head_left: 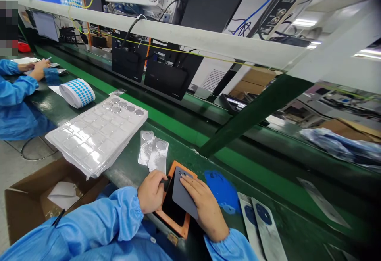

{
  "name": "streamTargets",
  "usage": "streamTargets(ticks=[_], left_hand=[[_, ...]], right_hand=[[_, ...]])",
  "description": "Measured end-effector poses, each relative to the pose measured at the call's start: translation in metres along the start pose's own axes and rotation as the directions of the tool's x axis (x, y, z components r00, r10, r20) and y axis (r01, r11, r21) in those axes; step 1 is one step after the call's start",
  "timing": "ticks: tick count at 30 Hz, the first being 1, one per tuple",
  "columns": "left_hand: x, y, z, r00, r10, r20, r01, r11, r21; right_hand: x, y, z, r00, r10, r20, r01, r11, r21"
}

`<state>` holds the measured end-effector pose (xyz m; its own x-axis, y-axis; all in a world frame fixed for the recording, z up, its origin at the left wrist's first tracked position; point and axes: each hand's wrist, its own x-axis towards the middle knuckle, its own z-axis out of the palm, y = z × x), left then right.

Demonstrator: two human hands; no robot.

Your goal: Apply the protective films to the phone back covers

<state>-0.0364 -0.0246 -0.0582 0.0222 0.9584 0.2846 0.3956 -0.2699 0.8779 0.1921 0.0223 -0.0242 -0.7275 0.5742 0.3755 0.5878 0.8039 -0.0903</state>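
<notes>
A grey phone back cover (183,195) with camera holes at its top end is tilted over an orange tray-like fixture (174,224). My right hand (208,209) grips the cover from the right, its fingers lying along the grey face and its thumb hidden. Inside the fixture, below the cover, shows a dark surface (175,212). My left hand (151,191) is closed at the left edge of the fixture, fingers curled; whatever they pinch is hidden. Just beyond it lie clear film pieces (157,156) with round ring shapes.
A clear plastic tray (98,134) with several round rings in its far pockets lies to the left. Behind it stands a roll of blue-dotted stickers (77,93). At right are a blue sheet (222,189) and phone covers (266,225). A co-worker's hands (37,68) are far left.
</notes>
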Motion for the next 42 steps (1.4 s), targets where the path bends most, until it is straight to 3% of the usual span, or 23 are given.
streamTargets(ticks=[12, 17, 23, 27, 32, 34, 37, 42], left_hand=[[0.001, 0.002, 0.000, 0.999, -0.006, -0.044, 0.006, 1.000, -0.013], [0.012, 0.011, -0.007, 0.996, 0.068, -0.052, -0.066, 0.997, 0.028], [0.048, 0.023, -0.006, 0.961, 0.246, 0.124, -0.266, 0.946, 0.186], [0.062, 0.022, 0.006, 0.945, 0.173, 0.278, -0.258, 0.916, 0.307], [0.061, 0.015, 0.014, 0.950, 0.145, 0.276, -0.221, 0.937, 0.271], [0.061, 0.014, 0.014, 0.953, 0.150, 0.262, -0.224, 0.932, 0.284], [0.060, 0.014, 0.013, 0.956, 0.134, 0.262, -0.221, 0.915, 0.338], [0.056, 0.019, 0.009, 0.980, 0.040, 0.195, -0.127, 0.880, 0.457]], right_hand=[[0.004, -0.005, -0.004, 0.996, 0.014, 0.088, -0.014, 1.000, 0.008], [0.005, -0.002, -0.001, 0.990, 0.027, 0.141, -0.029, 1.000, 0.010], [0.005, -0.008, -0.003, 0.977, 0.067, 0.202, -0.081, 0.995, 0.063], [0.002, -0.013, -0.019, 0.943, 0.102, 0.317, -0.148, 0.981, 0.123], [0.014, 0.014, -0.041, 0.904, 0.049, 0.425, -0.200, 0.926, 0.319], [0.034, 0.027, -0.034, 0.924, 0.218, 0.314, -0.311, 0.907, 0.284], [0.073, 0.035, -0.002, 0.872, 0.485, 0.060, -0.488, 0.860, 0.150], [0.102, 0.026, 0.051, 0.865, 0.496, 0.069, -0.501, 0.862, 0.078]])
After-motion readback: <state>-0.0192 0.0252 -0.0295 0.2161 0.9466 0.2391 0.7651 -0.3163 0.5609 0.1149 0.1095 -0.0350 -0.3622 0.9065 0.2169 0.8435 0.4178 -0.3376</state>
